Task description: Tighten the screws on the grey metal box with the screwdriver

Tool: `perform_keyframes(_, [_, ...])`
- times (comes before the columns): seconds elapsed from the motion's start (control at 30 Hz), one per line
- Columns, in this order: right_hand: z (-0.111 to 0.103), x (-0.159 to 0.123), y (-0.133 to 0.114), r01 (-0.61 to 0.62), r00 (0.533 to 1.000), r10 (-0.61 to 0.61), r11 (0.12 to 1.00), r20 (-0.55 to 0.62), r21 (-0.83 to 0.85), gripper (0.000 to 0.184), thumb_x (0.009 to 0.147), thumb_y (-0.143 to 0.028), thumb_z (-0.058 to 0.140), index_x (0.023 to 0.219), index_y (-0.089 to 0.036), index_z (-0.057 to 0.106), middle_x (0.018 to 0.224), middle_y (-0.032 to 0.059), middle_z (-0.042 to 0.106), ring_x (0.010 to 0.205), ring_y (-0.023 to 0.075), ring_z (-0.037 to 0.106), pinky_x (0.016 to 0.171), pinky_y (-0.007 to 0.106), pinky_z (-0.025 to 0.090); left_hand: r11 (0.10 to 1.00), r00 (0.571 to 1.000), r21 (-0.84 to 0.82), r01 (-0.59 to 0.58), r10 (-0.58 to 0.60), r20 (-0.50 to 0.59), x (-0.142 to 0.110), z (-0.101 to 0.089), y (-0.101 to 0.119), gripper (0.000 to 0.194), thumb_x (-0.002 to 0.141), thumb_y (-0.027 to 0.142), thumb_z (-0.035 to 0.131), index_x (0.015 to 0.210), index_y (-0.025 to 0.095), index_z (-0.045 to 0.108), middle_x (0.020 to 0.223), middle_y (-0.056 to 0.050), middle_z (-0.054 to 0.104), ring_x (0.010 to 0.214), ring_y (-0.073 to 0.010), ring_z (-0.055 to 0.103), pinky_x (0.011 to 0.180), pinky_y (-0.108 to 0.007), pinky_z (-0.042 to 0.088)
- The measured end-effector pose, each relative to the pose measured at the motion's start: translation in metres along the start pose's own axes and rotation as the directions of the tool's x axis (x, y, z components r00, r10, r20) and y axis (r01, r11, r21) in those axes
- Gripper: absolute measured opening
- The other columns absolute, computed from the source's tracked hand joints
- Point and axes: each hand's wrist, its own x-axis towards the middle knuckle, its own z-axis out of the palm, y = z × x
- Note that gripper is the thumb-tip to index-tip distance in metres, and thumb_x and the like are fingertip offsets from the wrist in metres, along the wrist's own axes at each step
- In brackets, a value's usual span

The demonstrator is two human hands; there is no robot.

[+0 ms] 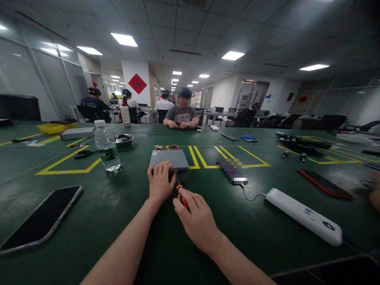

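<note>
A grey metal computer power supply (174, 157) lies on the green table straight ahead, its bundle of coloured cables (170, 147) behind it. My left hand (161, 182) grips its near left corner, fingers over the top and thumb by the front face. In my right hand (196, 213) is an orange and black screwdriver (179, 189), held between thumb and fingers. Its thin shaft points up at the power supply's front face, below the socket. Whether the tip sits in a screw is too small to tell.
Left of the power supply stand a water bottle (107, 148) and a metal bowl (124, 140). A phone (41, 217) lies near left. On the right are a white power strip (303, 215) and another phone (325, 183). A person (181, 113) sits across the table.
</note>
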Motion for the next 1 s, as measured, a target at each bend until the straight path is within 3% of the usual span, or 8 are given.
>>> perform_keyframes(0.13, [-0.004, 0.004, 0.009, -0.088, 0.992, 0.085, 0.996, -0.093, -0.025, 0.015, 0.088, -0.018, 0.045, 0.098, -0.017, 0.055, 0.102, 0.0128, 0.06, 0.088, 0.0194, 0.059, 0.075, 0.034, 0.048, 1.0, 1.0, -0.003, 0.011, -0.011, -0.001, 0.0, 0.0, 0.0, 0.027, 0.079, 0.028, 0.05, 0.106, 0.023, 0.052, 0.117, -0.007, 0.058, 0.112, -0.0243, 0.047, 0.103, -0.047, 0.019])
perform_keyframes(0.23, [-0.012, 0.011, 0.01, -0.092, 0.995, 0.092, 0.996, -0.033, -0.003, 0.019, 0.087, -0.019, 0.04, 0.099, -0.014, 0.054, 0.105, 0.0165, 0.057, 0.095, 0.023, 0.056, 0.077, 0.038, 0.048, 1.0, 1.0, -0.004, 0.01, -0.01, -0.003, 0.0, 0.0, 0.0, 0.027, 0.08, 0.028, 0.05, 0.106, 0.023, 0.052, 0.117, -0.007, 0.058, 0.113, -0.0242, 0.047, 0.104, -0.047, 0.019])
perform_keyframes(0.37, [-0.016, 0.018, 0.018, 0.101, 0.995, -0.101, 0.995, -0.005, 0.018, 0.027, 0.083, -0.01, 0.037, 0.105, -0.013, 0.052, 0.109, 0.0168, 0.055, 0.103, 0.023, 0.053, 0.081, 0.038, 0.048, 1.0, 1.0, -0.001, 0.002, -0.002, 0.002, 0.001, -0.001, 0.0, 0.026, 0.08, 0.027, 0.049, 0.106, 0.024, 0.051, 0.118, -0.006, 0.057, 0.114, -0.0233, 0.047, 0.103, -0.046, 0.02])
perform_keyframes(0.47, [-0.012, 0.018, 0.031, 0.314, 0.949, -0.313, 0.948, -0.048, 0.039, 0.024, 0.085, -0.012, 0.043, 0.106, -0.018, 0.051, 0.105, 0.0132, 0.058, 0.098, 0.02, 0.056, 0.08, 0.034, 0.048, 1.0, 1.0, 0.01, -0.006, 0.006, 0.004, 0.001, -0.001, 0.0, 0.026, 0.081, 0.028, 0.049, 0.106, 0.024, 0.051, 0.118, -0.006, 0.058, 0.113, -0.0237, 0.047, 0.103, -0.046, 0.02])
perform_keyframes(0.57, [-0.009, 0.017, 0.037, 0.265, 0.961, -0.259, 0.963, -0.098, 0.053, 0.012, 0.086, -0.022, 0.05, 0.097, -0.018, 0.053, 0.099, 0.0114, 0.061, 0.092, 0.0183, 0.058, 0.077, 0.031, 0.048, 1.0, 1.0, 0.016, -0.008, 0.007, 0.005, 0.0, 0.001, -0.001, 0.025, 0.081, 0.029, 0.048, 0.106, 0.024, 0.051, 0.118, -0.006, 0.058, 0.113, -0.0235, 0.047, 0.103, -0.046, 0.019])
perform_keyframes(0.67, [-0.007, 0.017, 0.034, 0.217, 0.972, -0.209, 0.974, -0.104, 0.067, 0.015, 0.087, -0.03, 0.046, 0.093, -0.019, 0.053, 0.097, 0.011, 0.061, 0.091, 0.0181, 0.058, 0.078, 0.033, 0.049, 1.0, 1.0, 0.017, -0.014, 0.015, -0.013, 0.0, 0.004, -0.001, 0.026, 0.081, 0.03, 0.049, 0.106, 0.024, 0.05, 0.118, -0.006, 0.058, 0.113, -0.0246, 0.047, 0.102, -0.047, 0.019])
perform_keyframes(0.83, [-0.007, 0.014, 0.031, 0.24, 0.966, -0.232, 0.969, -0.112, 0.062, 0.018, 0.084, -0.015, 0.044, 0.099, -0.019, 0.052, 0.102, 0.0108, 0.06, 0.099, 0.0187, 0.056, 0.081, 0.032, 0.048, 1.0, 1.0, 0.017, -0.022, 0.022, -0.015, 0.0, 0.007, -0.003, 0.027, 0.08, 0.029, 0.049, 0.107, 0.023, 0.05, 0.118, -0.007, 0.057, 0.113, -0.0253, 0.047, 0.102, -0.048, 0.018])
perform_keyframes(1.0, [-0.007, 0.014, 0.036, 0.225, 0.966, -0.217, 0.973, -0.141, 0.046, 0.021, 0.084, -0.013, 0.049, 0.103, -0.021, 0.052, 0.1, 0.0094, 0.06, 0.095, 0.0168, 0.057, 0.078, 0.03, 0.048, 0.999, 0.999, 0.021, -0.024, 0.025, -0.022, 0.0, 0.006, -0.003, 0.028, 0.08, 0.029, 0.05, 0.107, 0.022, 0.051, 0.118, -0.007, 0.058, 0.112, -0.0255, 0.048, 0.102, -0.048, 0.018])
